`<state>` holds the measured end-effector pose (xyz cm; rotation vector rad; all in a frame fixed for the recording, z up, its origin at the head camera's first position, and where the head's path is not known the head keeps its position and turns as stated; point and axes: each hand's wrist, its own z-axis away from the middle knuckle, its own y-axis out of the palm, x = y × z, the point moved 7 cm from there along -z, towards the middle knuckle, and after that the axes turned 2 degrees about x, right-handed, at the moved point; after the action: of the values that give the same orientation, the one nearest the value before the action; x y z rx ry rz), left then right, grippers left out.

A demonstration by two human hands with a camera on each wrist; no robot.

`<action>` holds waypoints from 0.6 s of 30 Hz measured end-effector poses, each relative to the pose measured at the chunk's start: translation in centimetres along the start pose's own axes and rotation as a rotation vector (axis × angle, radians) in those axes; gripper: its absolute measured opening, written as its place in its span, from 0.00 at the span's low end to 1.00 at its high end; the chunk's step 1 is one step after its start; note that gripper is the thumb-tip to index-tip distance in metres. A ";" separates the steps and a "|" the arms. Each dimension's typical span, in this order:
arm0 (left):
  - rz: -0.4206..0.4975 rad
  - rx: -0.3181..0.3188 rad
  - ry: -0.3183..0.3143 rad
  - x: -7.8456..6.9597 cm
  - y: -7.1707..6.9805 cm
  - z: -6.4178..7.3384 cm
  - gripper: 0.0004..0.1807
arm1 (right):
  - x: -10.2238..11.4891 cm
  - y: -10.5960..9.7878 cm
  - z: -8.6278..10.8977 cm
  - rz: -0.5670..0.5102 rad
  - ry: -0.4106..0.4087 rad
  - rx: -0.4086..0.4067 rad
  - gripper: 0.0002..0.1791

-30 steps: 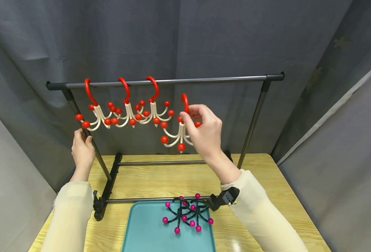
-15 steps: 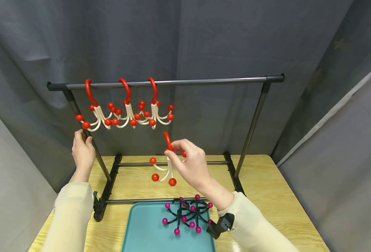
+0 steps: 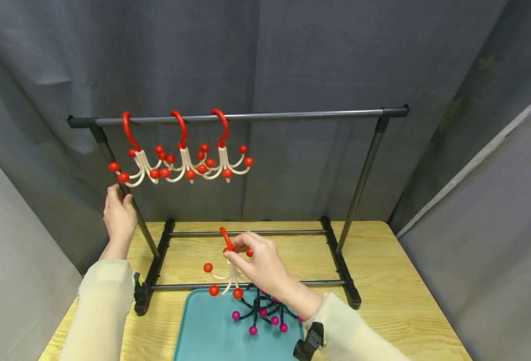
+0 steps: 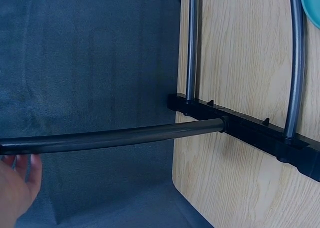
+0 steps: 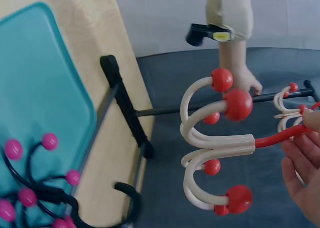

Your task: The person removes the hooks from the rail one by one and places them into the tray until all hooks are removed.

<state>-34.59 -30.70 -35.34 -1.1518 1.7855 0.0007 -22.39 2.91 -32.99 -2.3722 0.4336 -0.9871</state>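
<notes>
My right hand point(image 3: 262, 265) pinches the red hook of a cream hanger point(image 5: 227, 145) with several curved arms tipped by red balls. It hangs above the back edge of the teal tray point(image 3: 206, 326), in front of the dark metal rack's lower bars. Fingers and thumb of my left hand point(image 3: 120, 220) grip the rack's left post point(image 4: 125, 137), partway up. Three matching hangers, the left one point(image 3: 141, 168), the middle one point(image 3: 185, 165) and the right one point(image 3: 223, 163), hang by red hooks from the top rail point(image 3: 301, 116), toward its left end.
Black hangers point(image 3: 257, 306) with pink balls lie tangled at the tray's back right, partly hidden by my right hand and wrist. The rack's black feet point(image 3: 344, 273) stand on the wooden table point(image 3: 396, 301). Grey curtain point(image 3: 319, 55) closes off the back and sides.
My right hand has brought the red-hooked hanger down and to the left, from just below the top rail to above the tray's back edge. My left hand has stayed at the post.
</notes>
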 end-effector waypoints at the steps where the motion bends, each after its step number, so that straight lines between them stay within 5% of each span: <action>1: -0.001 0.000 0.000 0.0 0.0 0.0 0.17 | -0.2 0.5 0.2 -0.013 0.014 0.013 0.08; 18: 0.008 0.006 0.007 0.1 0.1 0.0 0.17 | -4.4 7.4 3.9 -0.207 0.248 0.266 0.05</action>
<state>-34.61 -30.74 -35.49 -1.1414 1.7954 -0.0035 -23.22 0.38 -42.01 -2.0933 0.1344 -1.3522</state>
